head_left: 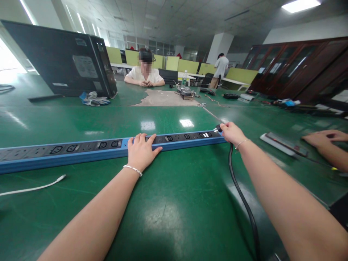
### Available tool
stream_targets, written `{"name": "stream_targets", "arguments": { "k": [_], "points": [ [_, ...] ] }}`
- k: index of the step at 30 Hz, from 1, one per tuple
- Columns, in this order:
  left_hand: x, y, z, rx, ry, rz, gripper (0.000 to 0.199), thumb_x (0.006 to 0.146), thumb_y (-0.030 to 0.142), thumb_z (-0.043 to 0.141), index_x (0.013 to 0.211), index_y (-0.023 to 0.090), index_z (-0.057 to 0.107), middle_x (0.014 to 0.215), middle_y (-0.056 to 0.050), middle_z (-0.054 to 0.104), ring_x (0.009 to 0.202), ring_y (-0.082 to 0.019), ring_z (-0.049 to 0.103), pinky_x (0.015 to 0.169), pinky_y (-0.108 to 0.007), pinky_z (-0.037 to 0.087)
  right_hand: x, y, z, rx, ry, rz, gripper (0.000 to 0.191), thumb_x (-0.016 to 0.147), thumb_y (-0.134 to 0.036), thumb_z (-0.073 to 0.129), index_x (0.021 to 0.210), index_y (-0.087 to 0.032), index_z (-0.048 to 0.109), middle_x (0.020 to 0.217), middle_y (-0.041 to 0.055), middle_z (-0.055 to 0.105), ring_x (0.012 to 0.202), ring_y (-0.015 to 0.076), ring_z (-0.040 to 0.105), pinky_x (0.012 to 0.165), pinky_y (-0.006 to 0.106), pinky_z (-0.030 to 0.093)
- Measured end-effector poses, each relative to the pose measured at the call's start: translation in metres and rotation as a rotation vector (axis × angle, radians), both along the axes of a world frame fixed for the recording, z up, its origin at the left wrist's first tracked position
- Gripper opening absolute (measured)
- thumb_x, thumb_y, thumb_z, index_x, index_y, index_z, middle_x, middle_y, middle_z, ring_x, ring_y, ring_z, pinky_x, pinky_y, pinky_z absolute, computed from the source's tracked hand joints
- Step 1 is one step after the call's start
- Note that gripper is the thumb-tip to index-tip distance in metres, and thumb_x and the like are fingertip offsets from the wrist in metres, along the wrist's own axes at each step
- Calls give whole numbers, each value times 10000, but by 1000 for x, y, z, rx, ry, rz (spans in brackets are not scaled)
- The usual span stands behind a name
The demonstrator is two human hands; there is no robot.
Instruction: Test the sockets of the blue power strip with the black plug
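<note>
A long blue power strip [108, 154] with a black face of sockets runs across the green table. My left hand [141, 152] rests on its middle with fingers spread, holding nothing. At the strip's right end, my right hand [231, 134] is closed on a black plug [218, 128], whose metal prongs point left, just above the sockets. Whether the prongs touch the strip cannot be made out. A thick black cable [243, 195] hangs from under my right hand and curves down toward the bottom edge.
A black computer case [73, 61] and gloves [94, 99] stand back left. A white cable [35, 189] lies at left. Across the table sits a person [145, 74]; another person's hands [323, 137] are at right, beside a white strip [280, 144]. Small parts [186, 93] lie behind.
</note>
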State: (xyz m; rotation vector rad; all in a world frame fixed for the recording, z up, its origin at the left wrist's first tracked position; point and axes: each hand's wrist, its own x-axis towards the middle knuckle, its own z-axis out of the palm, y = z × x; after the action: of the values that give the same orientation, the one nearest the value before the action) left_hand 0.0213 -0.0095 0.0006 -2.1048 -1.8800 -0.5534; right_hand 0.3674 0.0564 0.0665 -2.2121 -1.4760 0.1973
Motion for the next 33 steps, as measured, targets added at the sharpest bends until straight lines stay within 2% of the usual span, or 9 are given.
{"name": "stream_targets", "arguments": {
  "k": [5, 10, 18, 26, 30, 33],
  "points": [
    [-1, 0, -1, 7, 0, -8, 568, 818, 605, 423, 1286, 294, 503, 1258, -127, 541, 1207, -301, 431, 999, -474, 273, 8, 7, 9, -25, -139, -69, 293, 836, -413, 463, 876, -156, 598, 715, 74, 638, 631, 186, 579, 583, 266, 397],
    [0, 0, 0, -6, 5, 1, 568, 817, 610, 424, 1290, 303, 495, 1277, -119, 532, 1222, -296, 419, 1005, -471, 268, 9, 9, 7, -120, -271, -6, 271, 824, -369, 471, 780, -145, 619, 684, 109, 631, 655, 211, 583, 555, 280, 362],
    [-1, 1, -2, 27, 14, -7, 567, 816, 610, 433, 1280, 292, 502, 1256, -123, 543, 1205, -295, 433, 992, -471, 277, 18, 15, -6, -158, -252, 42, 255, 876, -394, 453, 943, -180, 575, 679, 46, 647, 681, 201, 599, 622, 284, 387],
    [-1, 2, -1, 20, 6, -6, 572, 810, 616, 437, 1279, 295, 505, 1264, -123, 541, 1209, -297, 431, 994, -472, 275, 18, 24, -8, -174, -305, 55, 297, 880, -414, 446, 1011, -176, 567, 787, 75, 672, 752, 213, 616, 679, 298, 418],
    [-1, 1, -2, 7, 2, -5, 573, 814, 614, 429, 1287, 298, 498, 1267, -121, 539, 1217, -298, 424, 1000, -473, 267, 24, 30, -8, -237, -313, 104, 309, 880, -415, 438, 1013, -170, 570, 738, 57, 670, 728, 203, 617, 649, 289, 425],
    [0, 1, -2, 13, 1, -7, 571, 814, 614, 429, 1283, 297, 501, 1264, -123, 538, 1213, -298, 426, 998, -474, 268, 24, 32, -10, -251, -363, 135, 332, 878, -424, 434, 1045, -165, 558, 841, 83, 680, 783, 210, 628, 676, 294, 438]
  ]
}}
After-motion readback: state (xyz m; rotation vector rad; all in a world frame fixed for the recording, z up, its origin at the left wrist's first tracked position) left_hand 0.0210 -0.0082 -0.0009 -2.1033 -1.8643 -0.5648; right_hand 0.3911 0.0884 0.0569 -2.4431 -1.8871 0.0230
